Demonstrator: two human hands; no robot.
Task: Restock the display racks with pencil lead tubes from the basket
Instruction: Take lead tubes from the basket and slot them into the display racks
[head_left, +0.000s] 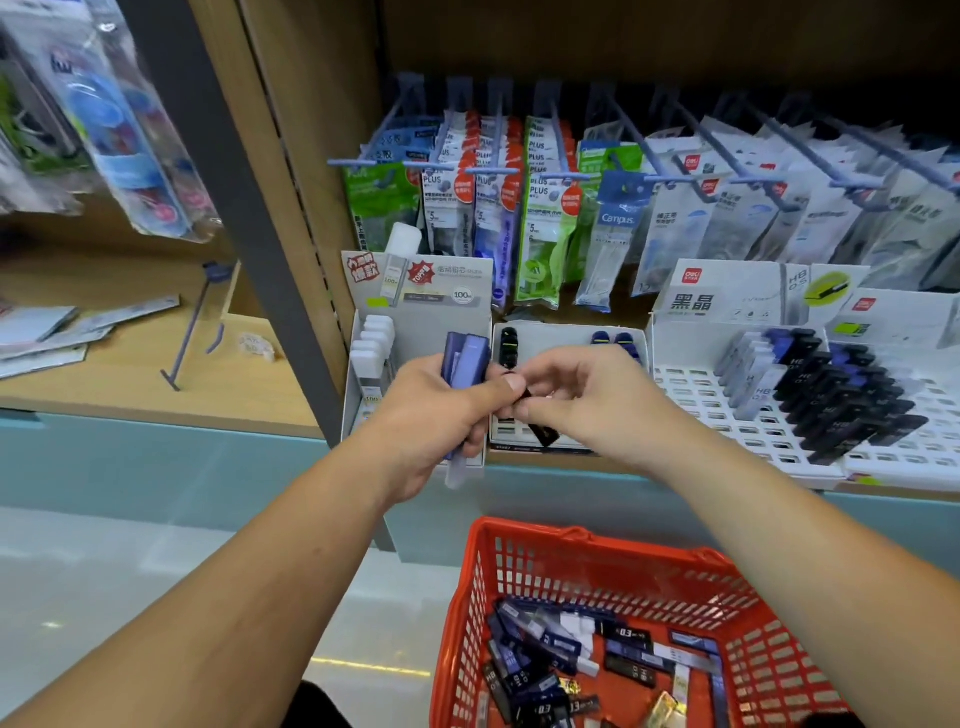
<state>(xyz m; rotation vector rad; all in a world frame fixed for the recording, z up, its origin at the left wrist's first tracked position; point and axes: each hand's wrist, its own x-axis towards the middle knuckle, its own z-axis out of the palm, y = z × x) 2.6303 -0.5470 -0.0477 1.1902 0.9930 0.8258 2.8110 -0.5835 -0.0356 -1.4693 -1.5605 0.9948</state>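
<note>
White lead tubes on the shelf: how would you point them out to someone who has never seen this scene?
On the wooden shelf below the hanging packets, find the leftmost display box, with a red starburst on its header. The white lead tubes stand in a row along its left wall. The neighbouring racks hold black or blue tubes.

A wooden shelf (519, 459) carries white display racks (691, 395) side by side.
</note>
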